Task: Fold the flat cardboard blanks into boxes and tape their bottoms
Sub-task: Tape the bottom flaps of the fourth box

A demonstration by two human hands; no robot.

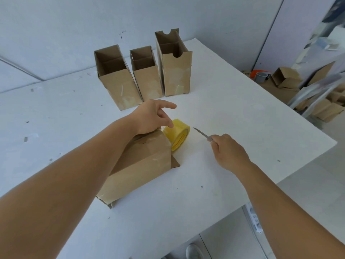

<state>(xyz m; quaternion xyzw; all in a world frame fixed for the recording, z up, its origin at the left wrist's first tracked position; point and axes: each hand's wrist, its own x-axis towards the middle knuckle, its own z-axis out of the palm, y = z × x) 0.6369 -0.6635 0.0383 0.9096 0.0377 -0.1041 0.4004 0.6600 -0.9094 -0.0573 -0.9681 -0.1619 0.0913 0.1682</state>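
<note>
step: taping bottom of lying box (138, 165) | left hand (149, 116) loosely open, fingertip on tape roll (177, 134) | right hand (227, 150) gripping blade (202, 134) | next: likely cut tape

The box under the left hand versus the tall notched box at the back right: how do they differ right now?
The box under the left hand lies on its side; the notched box stands upright with its open top up. The left hand rests on the lying box; nothing touches the notched one. The notched box has half-round cutouts in its rim; none show on the lying box. Both are brown cardboard with clear tape.
</note>
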